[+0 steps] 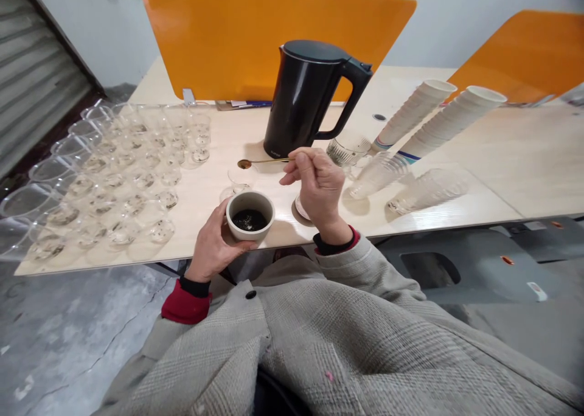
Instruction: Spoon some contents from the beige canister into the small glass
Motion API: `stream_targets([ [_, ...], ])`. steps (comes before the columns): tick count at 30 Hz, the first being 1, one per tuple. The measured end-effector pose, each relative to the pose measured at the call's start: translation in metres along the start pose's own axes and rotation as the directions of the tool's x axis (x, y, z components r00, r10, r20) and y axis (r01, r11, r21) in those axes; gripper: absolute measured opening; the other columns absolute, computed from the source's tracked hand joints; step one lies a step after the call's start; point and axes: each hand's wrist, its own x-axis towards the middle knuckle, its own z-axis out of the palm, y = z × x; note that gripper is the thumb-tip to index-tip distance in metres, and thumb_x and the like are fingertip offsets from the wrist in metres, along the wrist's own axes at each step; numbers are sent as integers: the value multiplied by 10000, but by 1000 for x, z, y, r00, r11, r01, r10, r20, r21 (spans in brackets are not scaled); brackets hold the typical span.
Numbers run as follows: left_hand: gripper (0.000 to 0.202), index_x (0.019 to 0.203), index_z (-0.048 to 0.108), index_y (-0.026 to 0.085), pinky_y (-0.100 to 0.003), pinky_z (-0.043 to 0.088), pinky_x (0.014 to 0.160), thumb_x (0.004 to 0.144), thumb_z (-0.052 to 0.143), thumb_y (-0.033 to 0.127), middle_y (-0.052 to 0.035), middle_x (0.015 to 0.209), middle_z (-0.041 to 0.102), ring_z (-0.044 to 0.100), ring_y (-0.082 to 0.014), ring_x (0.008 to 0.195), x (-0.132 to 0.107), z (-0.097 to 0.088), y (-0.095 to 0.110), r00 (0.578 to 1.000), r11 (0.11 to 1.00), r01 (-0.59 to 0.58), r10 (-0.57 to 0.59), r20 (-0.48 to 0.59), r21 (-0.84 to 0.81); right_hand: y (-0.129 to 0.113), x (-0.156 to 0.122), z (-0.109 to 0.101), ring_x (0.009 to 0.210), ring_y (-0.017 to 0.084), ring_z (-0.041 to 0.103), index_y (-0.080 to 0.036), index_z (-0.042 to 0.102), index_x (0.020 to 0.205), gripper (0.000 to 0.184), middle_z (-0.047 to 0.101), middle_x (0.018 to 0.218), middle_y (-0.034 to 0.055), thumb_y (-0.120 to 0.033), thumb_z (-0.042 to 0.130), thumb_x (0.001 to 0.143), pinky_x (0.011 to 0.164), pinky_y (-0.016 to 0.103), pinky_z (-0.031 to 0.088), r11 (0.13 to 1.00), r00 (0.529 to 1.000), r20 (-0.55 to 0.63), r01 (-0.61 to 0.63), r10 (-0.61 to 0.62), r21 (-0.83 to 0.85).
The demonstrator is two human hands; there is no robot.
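Observation:
My left hand point(212, 243) is wrapped round a pale cup point(250, 233) with dark contents, holding it near the table's front edge. Between the thumb and fingers of my right hand point(317, 182) is the handle of a small gold spoon point(245, 164). The spoon's bowl points left, above a clear plastic cup point(237, 189) that stands behind the pale cup, and something brownish shows in it. Partly covered by my right hand, a small round thing point(301, 209) lies on the table; I cannot make out what it is.
Rows of clear plastic cups point(114, 203) with dark bits in their bottoms fill the table's left side. A black kettle point(296, 100) stands behind my hands, before an orange divider point(214, 39). To the right are a ribbed glass point(349, 148), leaning paper cup stacks point(449, 127) and clear cup stacks point(429, 191).

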Motion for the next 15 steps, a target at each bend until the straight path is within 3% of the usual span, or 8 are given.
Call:
stream_targets([
  [4, 995, 1546, 498, 256, -532, 495, 1221, 717, 920, 609, -131, 1571, 616, 578, -369, 1475, 0, 0, 0, 1000, 1000, 26, -26, -10, -15, -11, 14, -39, 581, 113, 705, -236, 676, 1018, 381, 688, 776, -31, -552, 483, 1105, 553, 259, 574, 996, 976, -218, -1, -19, -88],
  [9, 992, 1550, 504, 270, -540, 475, 1236, 706, 931, 570, -121, 1579, 610, 574, -373, 1476, 1, 1, -2, 998, 998, 59, -59, -9, -24, -20, 36, -99, 585, 125, 685, -243, 660, 978, 293, 692, 759, -14, -411, 466, 1120, 574, 280, 545, 932, 883, -445, -24, -150, -362],
  [12, 981, 1552, 504, 273, -536, 478, 1233, 710, 928, 542, -117, 1579, 611, 584, -368, 1467, 1, 1, -3, 998, 998, 60, -60, -15, -14, -9, 51, -121, 567, 117, 678, -211, 650, 923, 297, 691, 728, -23, -337, 457, 1110, 579, 268, 512, 850, 878, -441, -81, -187, -521],
  [15, 978, 1549, 504, 272, -535, 469, 1242, 709, 923, 548, -116, 1578, 610, 584, -364, 1466, 2, 1, -3, 999, 999, 49, -49, -17, -4, 16, 69, -128, 583, 101, 668, -195, 653, 884, 351, 718, 785, -4, -296, 407, 1114, 605, 259, 488, 741, 940, -328, -155, -93, -653],
])
